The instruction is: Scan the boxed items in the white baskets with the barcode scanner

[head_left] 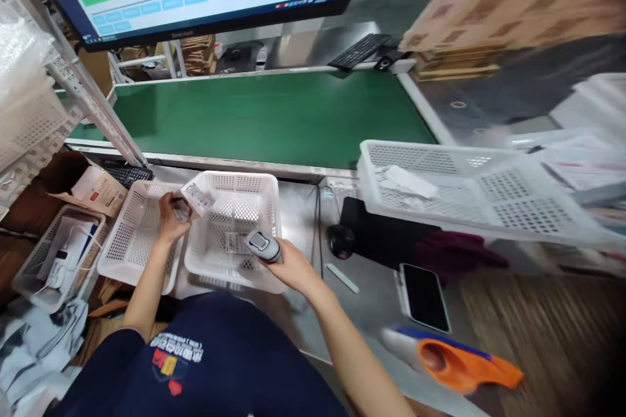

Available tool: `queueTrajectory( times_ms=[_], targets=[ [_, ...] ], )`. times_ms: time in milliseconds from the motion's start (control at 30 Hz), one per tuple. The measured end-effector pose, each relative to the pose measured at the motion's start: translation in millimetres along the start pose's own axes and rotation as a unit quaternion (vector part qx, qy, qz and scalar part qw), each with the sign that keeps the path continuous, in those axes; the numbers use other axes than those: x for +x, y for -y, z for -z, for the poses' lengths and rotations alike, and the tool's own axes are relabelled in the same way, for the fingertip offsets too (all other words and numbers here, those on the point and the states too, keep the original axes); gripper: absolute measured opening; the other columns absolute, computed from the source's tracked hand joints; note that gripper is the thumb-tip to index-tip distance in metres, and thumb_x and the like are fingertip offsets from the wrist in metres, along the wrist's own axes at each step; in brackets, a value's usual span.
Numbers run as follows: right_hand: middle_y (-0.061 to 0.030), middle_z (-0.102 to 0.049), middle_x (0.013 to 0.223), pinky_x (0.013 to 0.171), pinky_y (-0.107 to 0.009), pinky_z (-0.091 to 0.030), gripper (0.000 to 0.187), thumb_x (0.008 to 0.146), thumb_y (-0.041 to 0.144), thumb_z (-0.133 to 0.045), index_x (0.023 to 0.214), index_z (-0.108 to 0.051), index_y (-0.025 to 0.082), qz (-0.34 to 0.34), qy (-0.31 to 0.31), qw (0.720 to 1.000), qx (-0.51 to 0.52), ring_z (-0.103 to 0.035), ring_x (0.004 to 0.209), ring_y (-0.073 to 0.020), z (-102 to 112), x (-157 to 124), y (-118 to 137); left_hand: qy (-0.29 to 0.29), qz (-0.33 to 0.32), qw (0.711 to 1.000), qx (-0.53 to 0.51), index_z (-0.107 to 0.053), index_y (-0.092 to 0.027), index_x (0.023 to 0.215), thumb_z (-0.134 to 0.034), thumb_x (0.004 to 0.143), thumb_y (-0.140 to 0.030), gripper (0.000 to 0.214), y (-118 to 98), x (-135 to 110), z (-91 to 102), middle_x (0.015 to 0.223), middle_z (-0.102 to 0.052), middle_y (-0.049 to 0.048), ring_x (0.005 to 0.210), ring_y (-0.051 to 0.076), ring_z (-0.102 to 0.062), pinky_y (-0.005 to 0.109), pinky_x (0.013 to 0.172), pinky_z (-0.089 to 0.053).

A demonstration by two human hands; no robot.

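Observation:
My left hand (172, 221) is closed around a small white box (197, 198) with a printed label on its upper face. It holds the box above the place where two white perforated baskets meet, the left basket (128, 242) and the right basket (244, 181). My right hand (292, 266) grips a grey handheld barcode scanner (263, 244) over the near right part of the right basket. The scanner's head points left, towards the box side. A flat piece with a printed label (235, 242) lies in the right basket, partly behind the scanner.
A green conveyor belt (264, 117) runs behind the baskets, below a monitor (210, 21). To the right are another white basket (420, 208), a black mouse (341, 240), a phone (424, 298) and an orange-handled tape dispenser (462, 361). A small bin (27, 273) stands left.

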State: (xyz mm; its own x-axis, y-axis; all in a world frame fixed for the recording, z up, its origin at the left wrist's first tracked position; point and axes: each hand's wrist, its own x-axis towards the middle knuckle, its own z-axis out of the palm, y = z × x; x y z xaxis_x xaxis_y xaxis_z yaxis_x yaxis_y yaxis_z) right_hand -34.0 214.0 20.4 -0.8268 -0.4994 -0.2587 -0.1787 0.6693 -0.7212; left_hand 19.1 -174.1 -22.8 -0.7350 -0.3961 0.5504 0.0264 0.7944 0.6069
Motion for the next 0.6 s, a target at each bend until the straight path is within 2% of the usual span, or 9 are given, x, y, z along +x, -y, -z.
queueTrajectory(
  times_ms=[100,200,300,367,467,533,600],
  targets=[
    [-0.0140,-0.079,0.123,0.104,-0.045,-0.060,0.043,0.090,0.040,-0.081,0.126,-0.075,0.018,0.068,-0.031,0.995,0.073,-0.076,0.117,-0.0329,25.7,-11.6,18.1,0.015,-0.064,0.998,-0.009,-0.041,-0.019,0.154,-0.094,0.061,-0.025,0.107,-8.8,6.2,-14.9,0.151,-0.055,0.0229,0.146,0.044,-0.059,0.069,0.125,-0.052],
    [-0.0112,-0.079,0.116,0.097,-0.044,-0.063,0.040,0.089,0.046,-0.082,0.118,-0.075,0.020,0.115,-0.054,0.985,0.113,-0.077,0.110,-0.0311,47.1,-20.7,37.4,0.030,-0.114,0.993,-0.009,-0.039,-0.019,0.155,-0.092,0.059,-0.017,0.109,-17.8,15.1,-25.7,0.157,-0.051,0.0250,0.154,0.045,-0.053,0.069,0.130,-0.048],
    [-0.0109,-0.080,0.113,0.094,-0.045,-0.065,0.039,0.085,0.047,-0.085,0.113,-0.074,0.022,0.120,-0.068,0.982,0.131,-0.079,0.106,-0.0315,56.2,-24.0,44.4,0.041,-0.150,0.988,-0.003,-0.036,-0.021,0.157,-0.094,0.062,-0.018,0.112,-26.2,22.1,-33.7,0.158,-0.049,0.0255,0.156,0.047,-0.050,0.070,0.131,-0.047],
    [-0.0124,-0.081,0.114,0.097,-0.050,-0.066,0.042,0.083,0.050,-0.085,0.112,-0.074,0.022,0.116,-0.076,0.979,0.146,-0.079,0.107,-0.0333,55.7,-25.3,39.4,0.047,-0.155,0.987,-0.002,-0.035,-0.020,0.158,-0.094,0.064,-0.019,0.111,-31.2,21.8,-37.7,0.157,-0.049,0.0264,0.157,0.047,-0.050,0.072,0.131,-0.046],
    [-0.0153,-0.084,0.121,0.105,-0.057,-0.066,0.052,0.079,0.057,-0.084,0.116,-0.076,0.021,0.098,-0.094,0.974,0.182,-0.081,0.112,-0.0366,48.8,-33.6,19.7,0.032,-0.121,0.992,-0.015,-0.039,-0.020,0.156,-0.092,0.064,-0.021,0.106,-40.4,11.3,-41.2,0.157,-0.051,0.0255,0.156,0.048,-0.051,0.074,0.129,-0.047],
    [-0.0165,-0.086,0.122,0.105,-0.057,-0.068,0.057,0.075,0.060,-0.083,0.117,-0.078,0.022,0.080,-0.119,0.969,0.203,-0.083,0.114,-0.0387,42.2,-42.8,-1.3,0.006,-0.059,0.997,-0.046,-0.043,-0.023,0.153,-0.093,0.062,-0.025,0.103,-49.5,2.5,-43.6,0.154,-0.054,0.0223,0.153,0.047,-0.056,0.072,0.128,-0.049],
    [-0.0169,-0.088,0.118,0.098,-0.053,-0.072,0.053,0.074,0.061,-0.080,0.112,-0.080,0.024,0.062,-0.150,0.966,0.201,-0.085,0.110,-0.0398,35.9,-48.8,-28.7,-0.017,0.026,0.993,-0.111,-0.046,-0.026,0.151,-0.093,0.060,-0.028,0.102,-61.3,0.6,-48.4,0.150,-0.059,0.0186,0.147,0.044,-0.062,0.070,0.127,-0.050]
  ],
)
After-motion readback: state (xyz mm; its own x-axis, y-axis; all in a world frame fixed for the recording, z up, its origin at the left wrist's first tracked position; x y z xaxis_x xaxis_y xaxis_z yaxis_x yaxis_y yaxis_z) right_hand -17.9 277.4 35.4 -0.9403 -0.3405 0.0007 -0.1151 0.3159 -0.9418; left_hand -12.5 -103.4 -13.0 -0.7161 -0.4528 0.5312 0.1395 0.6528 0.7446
